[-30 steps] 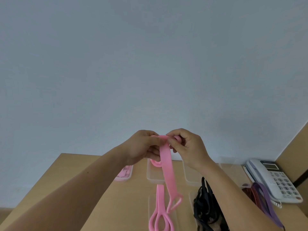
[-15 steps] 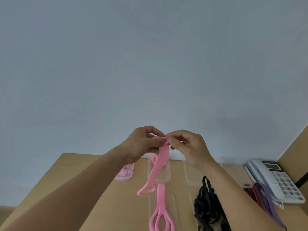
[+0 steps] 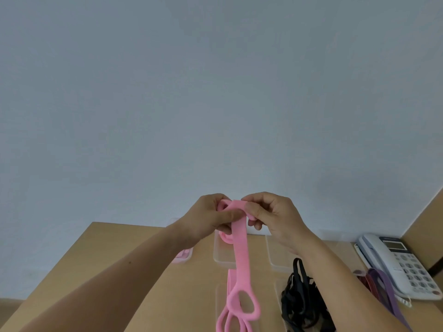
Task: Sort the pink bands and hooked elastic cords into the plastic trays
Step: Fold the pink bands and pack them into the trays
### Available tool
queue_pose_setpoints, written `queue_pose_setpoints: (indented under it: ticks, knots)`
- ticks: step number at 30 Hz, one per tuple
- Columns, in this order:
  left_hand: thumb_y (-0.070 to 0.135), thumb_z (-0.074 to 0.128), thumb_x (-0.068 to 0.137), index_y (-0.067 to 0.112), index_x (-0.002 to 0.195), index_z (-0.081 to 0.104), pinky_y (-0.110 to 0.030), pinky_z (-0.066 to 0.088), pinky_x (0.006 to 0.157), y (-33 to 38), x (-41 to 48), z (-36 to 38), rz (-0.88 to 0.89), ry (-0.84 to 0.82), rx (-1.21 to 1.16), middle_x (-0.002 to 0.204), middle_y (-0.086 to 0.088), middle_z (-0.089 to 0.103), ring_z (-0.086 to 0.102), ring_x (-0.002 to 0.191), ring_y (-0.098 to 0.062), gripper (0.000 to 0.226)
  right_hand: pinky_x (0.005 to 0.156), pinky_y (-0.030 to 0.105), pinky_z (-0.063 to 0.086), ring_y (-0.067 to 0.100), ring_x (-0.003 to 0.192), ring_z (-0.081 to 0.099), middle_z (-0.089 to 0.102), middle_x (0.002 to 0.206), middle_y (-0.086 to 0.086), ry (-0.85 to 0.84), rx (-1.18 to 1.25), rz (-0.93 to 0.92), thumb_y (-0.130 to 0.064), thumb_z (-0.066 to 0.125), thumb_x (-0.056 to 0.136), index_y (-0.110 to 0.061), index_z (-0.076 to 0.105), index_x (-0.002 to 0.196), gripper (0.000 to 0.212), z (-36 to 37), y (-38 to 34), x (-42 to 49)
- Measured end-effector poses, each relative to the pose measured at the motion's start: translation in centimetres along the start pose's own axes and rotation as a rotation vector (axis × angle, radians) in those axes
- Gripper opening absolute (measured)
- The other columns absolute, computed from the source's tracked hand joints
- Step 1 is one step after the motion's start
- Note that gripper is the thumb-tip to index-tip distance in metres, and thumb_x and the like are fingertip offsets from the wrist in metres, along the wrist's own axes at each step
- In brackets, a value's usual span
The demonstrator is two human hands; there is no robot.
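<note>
Both hands are raised above the desk and pinch the top of one pink band (image 3: pixel 241 250). My left hand (image 3: pixel 211 218) grips its upper end, and my right hand (image 3: pixel 271 215) pinches it right beside. The band hangs straight down, its looped end (image 3: pixel 244 304) dangling over a near clear tray (image 3: pixel 219 303) where more pink bands (image 3: pixel 226 319) lie. A heap of black hooked elastic cords (image 3: pixel 299 298) sits to the right, partly behind my right forearm.
Clear trays stand in a row at the back: one with pink items (image 3: pixel 183 256), a middle tray (image 3: pixel 223 256) with a pink band, and another tray (image 3: pixel 278 259). A white desk phone (image 3: pixel 398 262) and purple and red bands (image 3: pixel 381 286) lie at the right.
The hanging band swung left half a second ago and now hangs straight down again. Both hands have stayed together at the band's top, shifting only slightly.
</note>
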State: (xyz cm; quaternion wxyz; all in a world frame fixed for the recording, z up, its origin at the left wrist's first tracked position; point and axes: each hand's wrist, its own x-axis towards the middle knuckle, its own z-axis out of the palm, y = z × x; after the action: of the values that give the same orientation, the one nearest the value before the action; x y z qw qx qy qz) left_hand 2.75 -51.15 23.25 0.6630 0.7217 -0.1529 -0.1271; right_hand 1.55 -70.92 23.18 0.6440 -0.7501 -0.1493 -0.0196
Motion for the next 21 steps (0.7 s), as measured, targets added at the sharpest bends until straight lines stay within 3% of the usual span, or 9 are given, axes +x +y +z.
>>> queue_pose_setpoints:
  ticks: [6,9,11,14,17,19,21]
  knots:
    - [0.009,0.071,0.085,-0.003,0.102,0.06,-0.053,0.057,0.087,0.61,0.05,-0.1,-0.125,-0.129,-0.131,0.09,-0.016,0.071,0.069,0.085,-0.034,0.023,0.073,0.016,0.049,0.002,0.074,0.059,0.066,0.078,-0.018,0.061,-0.194,-0.11,-0.014,0.073,0.087,-0.029,0.073,0.092,0.016,0.24,0.02,-0.21]
    - [0.02,0.069,0.082,-0.002,0.099,0.063,-0.051,0.055,0.092,0.89,0.25,-0.35,-0.163,-0.174,-0.217,0.102,-0.02,0.071,0.067,0.098,-0.042,0.029,0.067,0.014,0.043,0.002,0.076,0.057,0.066,0.086,-0.017,0.09,-0.334,-0.211,-0.013,0.075,0.085,-0.036,0.069,0.091,0.025,0.63,0.06,-0.5]
    - [0.015,0.072,0.081,0.001,0.098,0.064,-0.049,0.056,0.09,0.78,0.36,-0.34,-0.187,-0.129,-0.274,0.096,-0.02,0.07,0.069,0.095,-0.039,0.024,0.066,0.013,0.04,0.004,0.079,0.058,0.066,0.088,-0.014,0.098,-0.374,-0.277,-0.007,0.076,0.083,-0.037,0.067,0.09,0.032,0.77,0.05,-0.6]
    - [0.009,0.073,0.083,0.004,0.094,0.064,-0.039,0.059,0.078,0.51,0.3,-0.14,-0.165,-0.096,-0.322,0.09,-0.017,0.07,0.07,0.085,-0.031,0.015,0.069,0.019,0.045,0.002,0.077,0.058,0.068,0.089,-0.015,0.104,-0.259,-0.191,-0.008,0.079,0.08,-0.038,0.069,0.087,0.032,0.72,0.15,-0.59]
    - [0.005,0.076,0.081,0.002,0.099,0.063,-0.039,0.059,0.076,0.31,0.28,0.01,-0.127,-0.061,-0.298,0.097,-0.024,0.07,0.07,0.086,-0.034,0.022,0.077,0.029,0.054,0.008,0.078,0.062,0.069,0.088,-0.011,0.055,-0.1,-0.05,-0.007,0.08,0.078,-0.034,0.073,0.087,0.029,0.13,0.31,-0.67]
    - [-0.002,0.076,0.079,0.002,0.097,0.064,-0.04,0.06,0.079,0.14,0.23,0.07,-0.075,-0.031,-0.203,0.096,-0.021,0.071,0.07,0.086,-0.031,0.022,0.077,0.029,0.055,0.013,0.081,0.064,0.071,0.088,-0.004,0.033,0.003,-0.01,-0.015,0.078,0.079,-0.029,0.074,0.087,0.017,-0.12,0.29,-0.78]
    - [-0.007,0.075,0.078,0.005,0.094,0.066,-0.032,0.059,0.076,-0.07,0.18,0.18,-0.009,-0.019,-0.09,0.092,-0.011,0.071,0.07,0.083,-0.022,0.022,0.072,0.025,0.052,0.014,0.079,0.066,0.072,0.087,-0.002,0.062,0.083,0.023,-0.021,0.073,0.083,-0.025,0.075,0.086,0.005,-0.16,0.26,-0.66]
